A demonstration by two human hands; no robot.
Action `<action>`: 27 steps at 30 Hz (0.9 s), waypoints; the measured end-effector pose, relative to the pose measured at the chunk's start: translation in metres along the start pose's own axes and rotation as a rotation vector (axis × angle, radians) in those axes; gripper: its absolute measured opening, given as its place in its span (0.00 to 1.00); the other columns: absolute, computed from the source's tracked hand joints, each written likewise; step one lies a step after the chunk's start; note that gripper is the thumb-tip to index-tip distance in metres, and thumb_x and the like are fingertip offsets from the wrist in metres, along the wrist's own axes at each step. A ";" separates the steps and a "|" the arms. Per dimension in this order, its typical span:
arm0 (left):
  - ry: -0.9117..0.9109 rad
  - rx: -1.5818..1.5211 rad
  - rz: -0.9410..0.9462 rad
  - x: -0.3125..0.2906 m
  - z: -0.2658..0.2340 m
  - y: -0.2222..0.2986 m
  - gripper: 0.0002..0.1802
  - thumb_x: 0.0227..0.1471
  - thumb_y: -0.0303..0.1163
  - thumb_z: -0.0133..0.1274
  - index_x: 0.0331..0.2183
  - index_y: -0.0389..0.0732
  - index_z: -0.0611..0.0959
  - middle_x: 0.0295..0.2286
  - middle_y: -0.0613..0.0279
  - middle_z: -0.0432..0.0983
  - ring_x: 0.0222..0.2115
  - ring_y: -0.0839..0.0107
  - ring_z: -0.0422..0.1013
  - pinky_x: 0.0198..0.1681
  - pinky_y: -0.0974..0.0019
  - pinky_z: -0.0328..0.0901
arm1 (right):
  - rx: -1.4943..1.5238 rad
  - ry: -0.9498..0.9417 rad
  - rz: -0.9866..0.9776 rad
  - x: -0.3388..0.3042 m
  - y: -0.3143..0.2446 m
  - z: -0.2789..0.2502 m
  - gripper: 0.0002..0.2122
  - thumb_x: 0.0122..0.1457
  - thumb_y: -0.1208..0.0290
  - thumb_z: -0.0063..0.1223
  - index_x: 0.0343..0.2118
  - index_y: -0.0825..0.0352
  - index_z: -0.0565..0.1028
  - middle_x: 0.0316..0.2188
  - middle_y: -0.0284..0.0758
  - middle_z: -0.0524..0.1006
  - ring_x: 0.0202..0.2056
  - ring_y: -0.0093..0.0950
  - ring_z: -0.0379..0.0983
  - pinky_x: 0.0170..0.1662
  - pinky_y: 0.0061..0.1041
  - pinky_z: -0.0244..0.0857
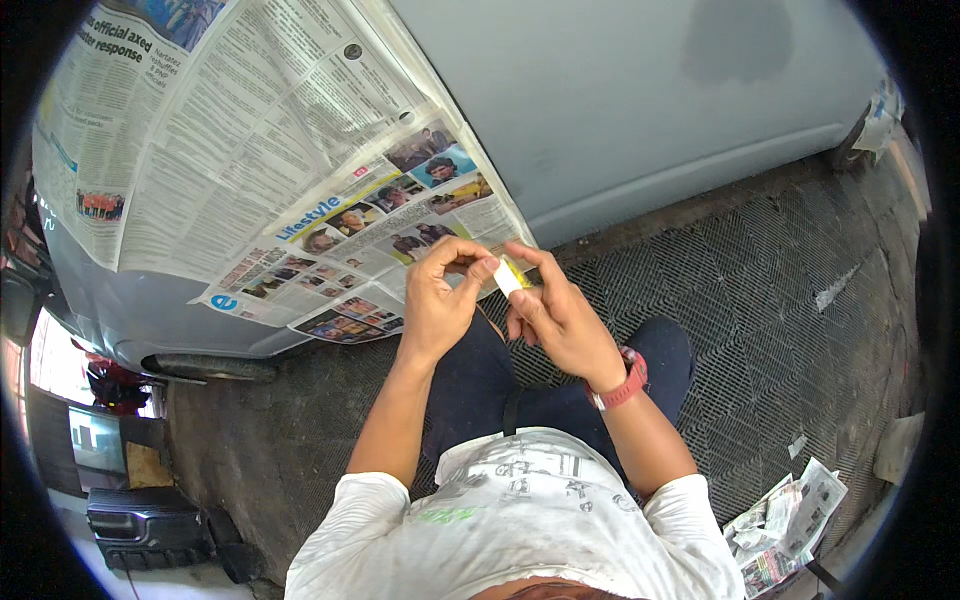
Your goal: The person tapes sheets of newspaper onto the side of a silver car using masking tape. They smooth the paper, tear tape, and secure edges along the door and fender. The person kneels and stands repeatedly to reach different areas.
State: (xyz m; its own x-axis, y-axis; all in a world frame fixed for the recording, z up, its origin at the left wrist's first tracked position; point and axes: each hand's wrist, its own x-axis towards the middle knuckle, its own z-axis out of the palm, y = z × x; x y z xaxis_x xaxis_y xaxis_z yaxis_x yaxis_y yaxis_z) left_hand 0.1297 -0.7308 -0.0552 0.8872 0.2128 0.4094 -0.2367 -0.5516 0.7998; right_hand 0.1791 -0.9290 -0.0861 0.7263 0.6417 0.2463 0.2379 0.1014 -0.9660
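Note:
Both hands meet in front of me, over my bent knees, at a small white-and-yellow item [509, 276]. Its kind I cannot make out; it looks short, with a white face and a yellow, shiny side. My right hand [562, 318], with a red band at the wrist, holds it between thumb and forefinger. My left hand [440, 302] is closed in a pinch, thumb and fingertips at the item's upper left edge. Just beyond the hands, newspaper sheets [250, 130] cover part of a grey car panel [640, 110].
Dark ribbed matting [780, 270] covers the floor beneath me. Crumpled newspaper [790, 530] lies at the lower right. A car tyre [215, 368] shows under the panel on the left, and a black moulded object [150, 525] sits at the lower left.

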 end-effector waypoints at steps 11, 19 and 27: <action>0.403 0.504 0.442 0.088 -0.027 0.028 0.07 0.57 0.27 0.72 0.38 0.38 0.89 0.33 0.60 0.87 0.31 0.68 0.81 0.38 0.64 0.73 | -0.405 0.409 -0.677 0.002 0.018 0.036 0.09 0.63 0.76 0.71 0.43 0.68 0.81 0.21 0.37 0.79 0.19 0.35 0.77 0.25 0.32 0.68; 0.361 0.767 0.666 0.136 -0.028 0.024 0.16 0.48 0.31 0.78 0.38 0.42 0.89 0.31 0.62 0.85 0.30 0.63 0.79 0.35 0.60 0.73 | -0.209 0.594 -0.163 -0.040 0.075 0.022 0.03 0.70 0.75 0.63 0.42 0.68 0.82 0.22 0.38 0.83 0.23 0.33 0.84 0.28 0.30 0.73; 0.483 1.134 0.594 0.139 -0.026 0.025 0.34 0.44 0.54 0.80 0.48 0.50 0.84 0.45 0.65 0.74 0.48 0.57 0.72 0.52 0.50 0.66 | -0.221 0.657 -0.102 -0.058 0.088 0.000 0.06 0.76 0.72 0.56 0.44 0.70 0.79 0.21 0.33 0.82 0.23 0.20 0.79 0.27 0.22 0.67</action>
State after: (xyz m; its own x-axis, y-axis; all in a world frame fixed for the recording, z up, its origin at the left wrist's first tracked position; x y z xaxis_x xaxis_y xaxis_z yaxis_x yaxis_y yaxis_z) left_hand 0.2363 -0.6942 0.0332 0.4858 -0.1568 0.8599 0.1290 -0.9602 -0.2479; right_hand 0.1580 -0.9575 -0.1850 0.9163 0.0374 0.3987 0.4004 -0.0650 -0.9141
